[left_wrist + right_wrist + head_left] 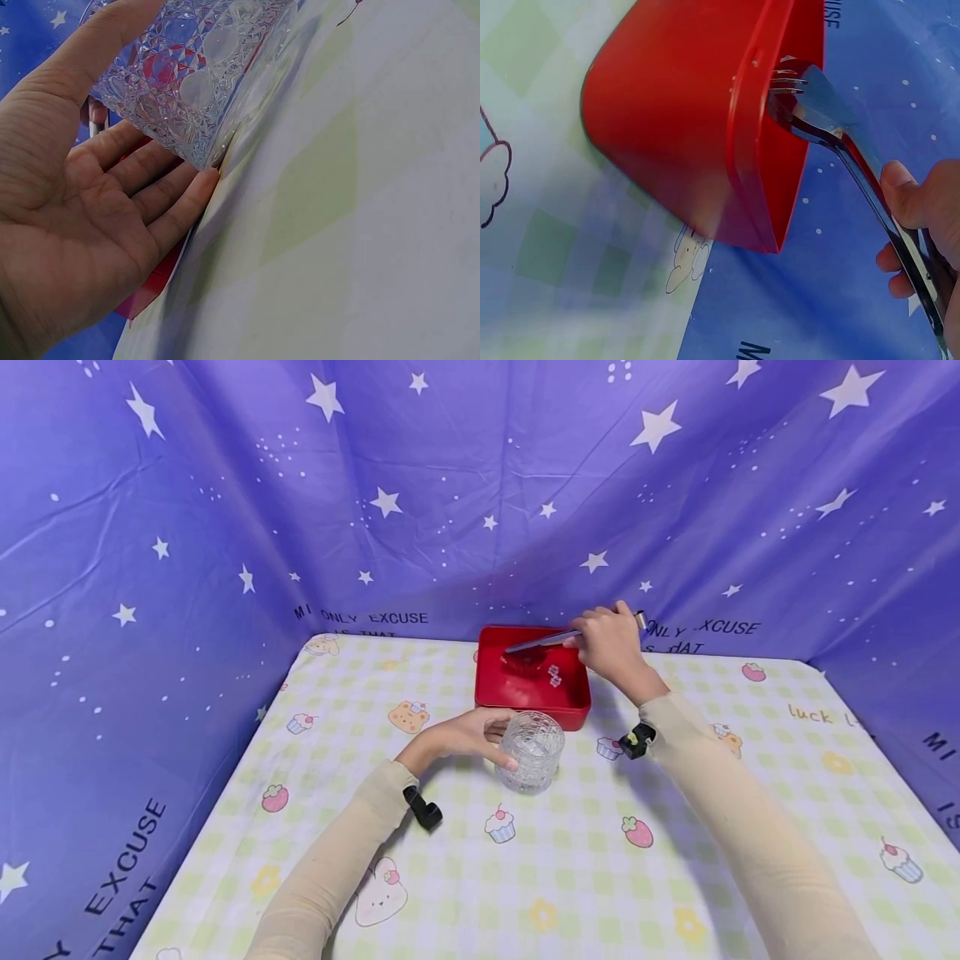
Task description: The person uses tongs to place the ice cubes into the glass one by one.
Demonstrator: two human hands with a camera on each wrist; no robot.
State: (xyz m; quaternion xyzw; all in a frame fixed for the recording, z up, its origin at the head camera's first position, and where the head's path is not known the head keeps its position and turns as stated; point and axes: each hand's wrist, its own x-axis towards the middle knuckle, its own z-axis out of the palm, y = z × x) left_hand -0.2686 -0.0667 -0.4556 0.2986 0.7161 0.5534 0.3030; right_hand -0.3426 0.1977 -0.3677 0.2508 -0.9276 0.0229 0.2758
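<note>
Sleeved forearms (750,814) stretch forward; left hand (474,735) clasps glass (534,753), right hand (609,642) grips tongs (546,640) slanting into red box (517,693).

My left hand (468,735) and right hand (611,645): two hands in all
Glass (532,758): one
Red box (519,696): one
Metal tongs (546,640): one pair
Small clear pieces (554,671): at least two I can make out
Black wrist devices (426,812): two
Table (573,864): one
</note>
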